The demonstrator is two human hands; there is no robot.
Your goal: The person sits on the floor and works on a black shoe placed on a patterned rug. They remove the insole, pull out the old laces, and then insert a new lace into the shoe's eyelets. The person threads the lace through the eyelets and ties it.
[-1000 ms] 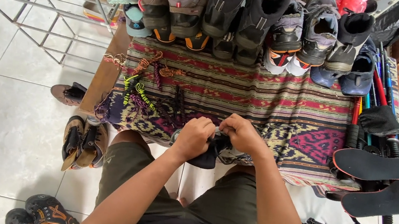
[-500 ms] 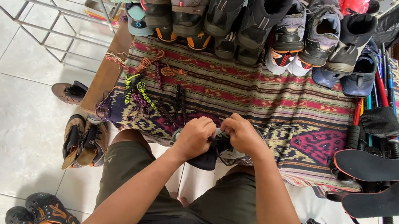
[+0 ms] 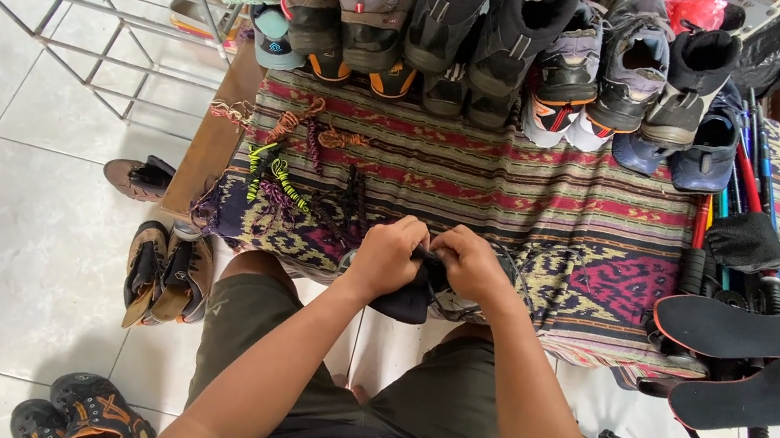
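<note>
Dark shoe is staying clamped between the left hand and right hand, barely shifting, at the woven cloth's near edge.

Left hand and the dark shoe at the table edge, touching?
Touching. The head view shows the left hand wrapped over the dark shoe, fingers curled onto its top beside the right hand; no gap shows.
</note>
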